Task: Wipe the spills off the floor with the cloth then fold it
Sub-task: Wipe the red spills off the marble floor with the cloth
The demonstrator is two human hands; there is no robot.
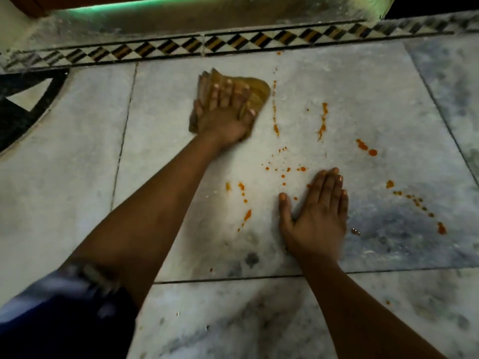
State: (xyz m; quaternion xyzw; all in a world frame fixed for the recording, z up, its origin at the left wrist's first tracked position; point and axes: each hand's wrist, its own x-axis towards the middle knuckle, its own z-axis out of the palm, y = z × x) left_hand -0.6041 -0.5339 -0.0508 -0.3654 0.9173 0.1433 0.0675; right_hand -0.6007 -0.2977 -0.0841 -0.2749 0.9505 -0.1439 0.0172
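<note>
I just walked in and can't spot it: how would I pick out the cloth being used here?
Find the diamond-patterned border strip across the marble floor. Just below it, the left hand presses flat on a crumpled yellow-brown cloth, the only fabric among scattered orange spills.

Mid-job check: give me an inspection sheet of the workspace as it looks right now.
Surface: marble floor, pale with grey veining, dark grout lines.
Job's things: yellow-brown cloth, bunched; orange spills scattered right of and below it, unwiped.
Clutter: nothing seen.
Grippers: left hand presses flat on the cloth; right hand rests flat on the floor among the drops.
Cables: nothing seen.
Surroundings: checkered border strip along the far edge, a raised step behind it, dark inlay at left.
</note>
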